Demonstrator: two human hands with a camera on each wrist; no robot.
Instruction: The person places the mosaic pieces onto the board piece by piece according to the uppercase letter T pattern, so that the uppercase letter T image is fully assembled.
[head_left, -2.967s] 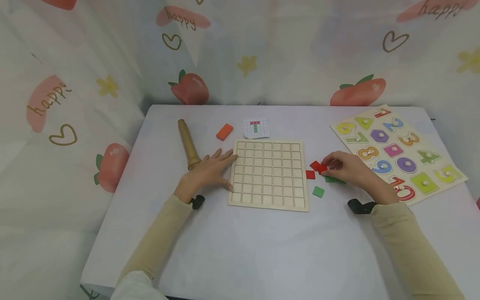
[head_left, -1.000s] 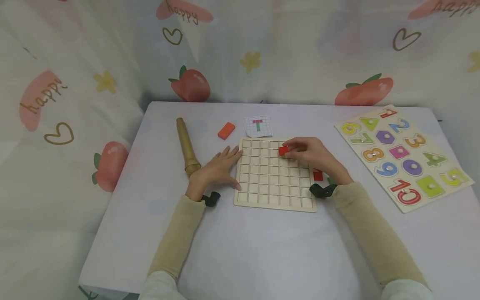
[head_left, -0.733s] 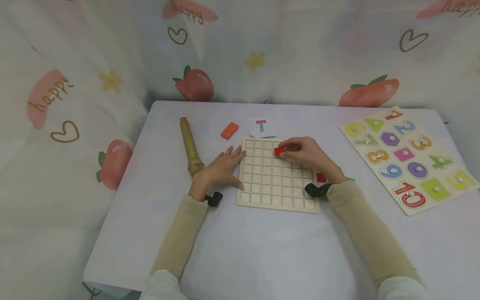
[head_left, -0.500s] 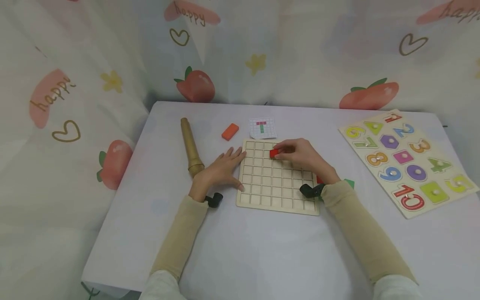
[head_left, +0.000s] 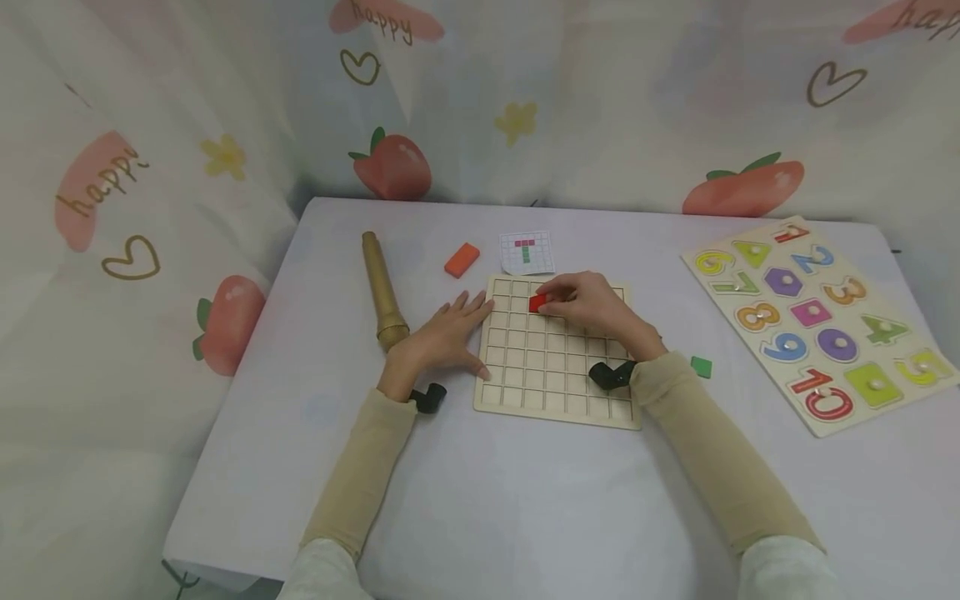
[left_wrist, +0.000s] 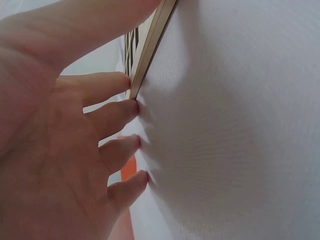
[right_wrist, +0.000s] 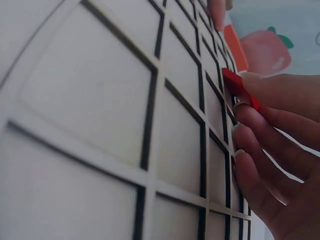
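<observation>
My right hand [head_left: 596, 307] pinches a red square tile [head_left: 536, 303] between thumb and fingers, over the upper part of a wooden grid board [head_left: 525, 364]. In the right wrist view, the red tile [right_wrist: 231, 77] is tilted against the grid; red also shows past the thumb, and I cannot tell whether it is a second tile. My left hand [head_left: 442, 336] lies with fingers spread at the board's left edge. The left wrist view has the thumb and forefinger touching that edge, the other fingertips on the cloth. Above the board is a paper card [head_left: 527, 268] with a red-and-green T pattern.
A green tile [head_left: 701, 367] lies right of the board. Further right is a number-and-shape puzzle board [head_left: 780, 325]. An orange block [head_left: 462, 260] and a brown, bamboo-like stick [head_left: 381, 287] lie at the back left. The right forearm hides part of the table.
My right hand has picked up red from the pile at the right and carried it onto the board, then slid leftward along an upper row. The left hand keeps to the board's edge.
</observation>
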